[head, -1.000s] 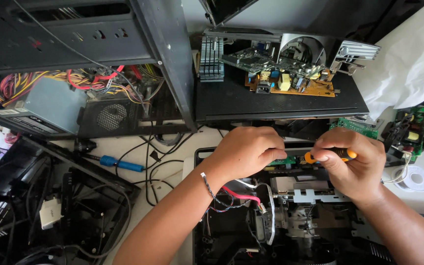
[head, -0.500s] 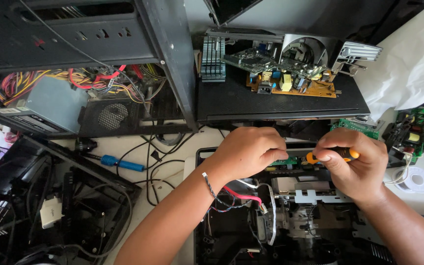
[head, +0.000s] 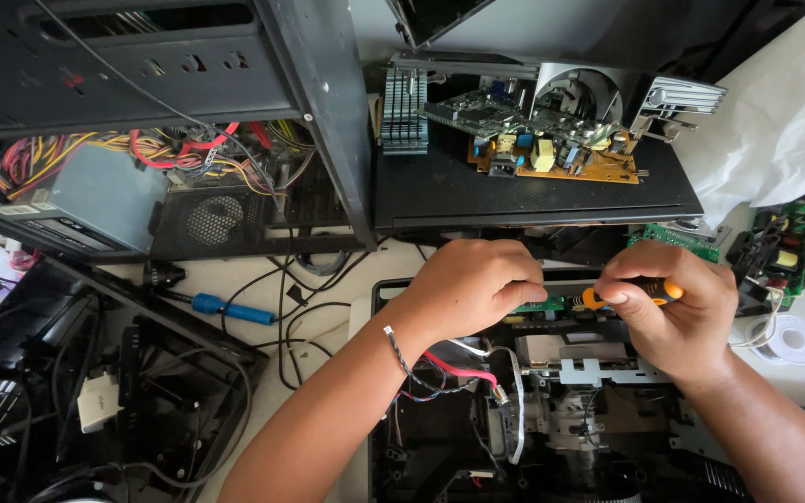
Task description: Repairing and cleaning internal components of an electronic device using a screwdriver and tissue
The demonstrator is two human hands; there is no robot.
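My left hand (head: 472,284) is curled over the far edge of an opened black device (head: 552,410), its fingers resting on a green circuit board (head: 540,305) there. My right hand (head: 677,307) grips an orange-and-black screwdriver (head: 649,293) held level, its shaft pointing left toward the left hand's fingertips. Red and white wires (head: 458,368) run under my left wrist, which wears a thin braided bracelet. The screwdriver tip is hidden behind the left fingers.
An open computer case (head: 188,140) with coloured cables stands at the upper left. A black unit bearing loose circuit boards (head: 552,149) lies behind the hands. A blue-handled screwdriver (head: 225,307) lies on the table at left; a green board (head: 780,247) and tape roll (head: 789,340) at right.
Both hands have stayed at the device's far edge with the screwdriver between them; only slight shifts of the fingers show.
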